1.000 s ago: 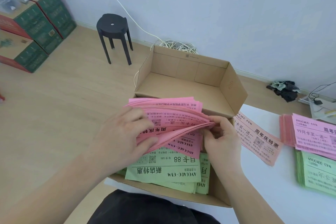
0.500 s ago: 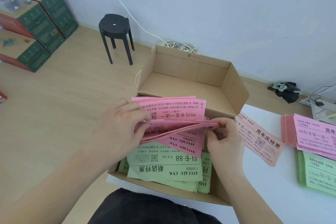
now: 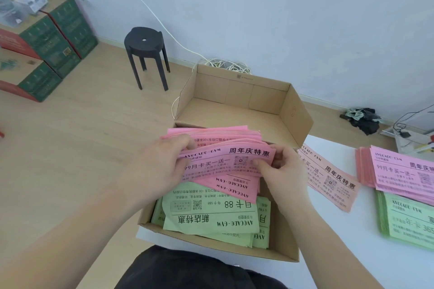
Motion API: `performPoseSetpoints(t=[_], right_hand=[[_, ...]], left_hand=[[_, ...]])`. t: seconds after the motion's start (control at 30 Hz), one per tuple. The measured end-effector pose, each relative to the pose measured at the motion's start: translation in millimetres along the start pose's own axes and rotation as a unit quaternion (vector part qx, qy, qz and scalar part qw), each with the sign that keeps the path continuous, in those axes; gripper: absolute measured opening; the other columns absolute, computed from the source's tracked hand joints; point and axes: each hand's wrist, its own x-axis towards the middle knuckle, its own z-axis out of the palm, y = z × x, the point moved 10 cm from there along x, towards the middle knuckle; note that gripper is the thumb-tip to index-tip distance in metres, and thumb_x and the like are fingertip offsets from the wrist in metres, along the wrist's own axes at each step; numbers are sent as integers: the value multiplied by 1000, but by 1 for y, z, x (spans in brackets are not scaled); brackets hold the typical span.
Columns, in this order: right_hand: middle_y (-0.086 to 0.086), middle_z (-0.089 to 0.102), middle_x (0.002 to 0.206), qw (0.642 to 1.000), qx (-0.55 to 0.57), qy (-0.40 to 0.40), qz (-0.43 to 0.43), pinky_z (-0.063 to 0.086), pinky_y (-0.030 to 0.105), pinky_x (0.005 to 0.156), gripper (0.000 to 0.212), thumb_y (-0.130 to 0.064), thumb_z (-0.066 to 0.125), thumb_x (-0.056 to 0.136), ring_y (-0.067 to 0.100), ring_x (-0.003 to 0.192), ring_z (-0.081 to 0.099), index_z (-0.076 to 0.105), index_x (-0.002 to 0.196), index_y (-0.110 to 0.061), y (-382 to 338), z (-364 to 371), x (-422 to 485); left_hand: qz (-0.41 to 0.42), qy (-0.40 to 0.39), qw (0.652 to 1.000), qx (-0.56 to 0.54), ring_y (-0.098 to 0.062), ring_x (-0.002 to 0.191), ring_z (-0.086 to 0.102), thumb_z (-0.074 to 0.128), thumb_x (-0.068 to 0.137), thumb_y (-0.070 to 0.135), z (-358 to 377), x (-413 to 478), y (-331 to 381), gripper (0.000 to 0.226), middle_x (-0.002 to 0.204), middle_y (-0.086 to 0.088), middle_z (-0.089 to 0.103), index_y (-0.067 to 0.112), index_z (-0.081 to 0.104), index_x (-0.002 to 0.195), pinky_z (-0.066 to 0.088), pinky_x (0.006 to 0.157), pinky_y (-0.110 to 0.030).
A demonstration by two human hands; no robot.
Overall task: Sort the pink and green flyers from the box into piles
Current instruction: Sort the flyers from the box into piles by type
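Holding: thin pink paper flyers [image 3: 223,162], a fanned bundle pinched at both short ends, over the open brown cardboard box [image 3: 296,112].
Grip: left hand [image 3: 152,171] and right hand [image 3: 285,171], fingers curled round the bundle's ends.
Long axis: runs hand to hand, left-right.
Below grip: pale green paper flyers [image 3: 211,217], in the box.
Likely target: stacked pink pile [image 3: 397,171], well right of the right hand, which is nearer.

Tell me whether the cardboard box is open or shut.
Open. The cardboard box has its lid folded back; green flyers lie inside under pink flyers.
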Motion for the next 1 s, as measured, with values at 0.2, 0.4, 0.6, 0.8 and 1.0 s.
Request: performPoseSetpoints(t=[0.2,0.4,0.6,0.8,1.0], right_hand=[[4,81,99,991,110,-57,40,63,48,82,25,-1,82,84,22,94,78,73,105,-12,6,4,-12],[6,81,92,988,142,41,46,61,49,85,23,5,75,89,28,93,77,79,87,-18,20,-34,-28],[-2,72,75,993,55,102,-4,60,58,88,35,1,74,90,36,95,70,78,83,-33,21,-67,-39],[-7,47,57,994,53,90,-36,51,35,72,33,4,74,89,14,70,53,79,83,-29,14,-76,-47],[-14,41,51,993,57,88,-47,48,21,69,40,5,73,90,10,62,45,78,82,-33,14,-74,-57]], left_hand=[[-152,76,918,-357,-7,83,75,91,77,16,3,-17,-19,33,89,13,78,39,73,93,63,70,-35],[-155,-18,918,-364,-4,88,74,72,96,13,29,-29,0,27,93,22,78,39,75,101,62,72,-21],[-174,31,878,-444,-10,87,78,80,89,16,25,-20,-7,20,92,9,81,29,77,105,63,74,-33],[-135,31,930,-341,-17,101,74,65,101,22,19,-3,-17,34,109,11,78,47,68,124,61,90,-53],[-44,202,965,-161,3,123,56,62,94,7,-28,-24,9,36,133,23,60,28,71,123,41,106,-22]])
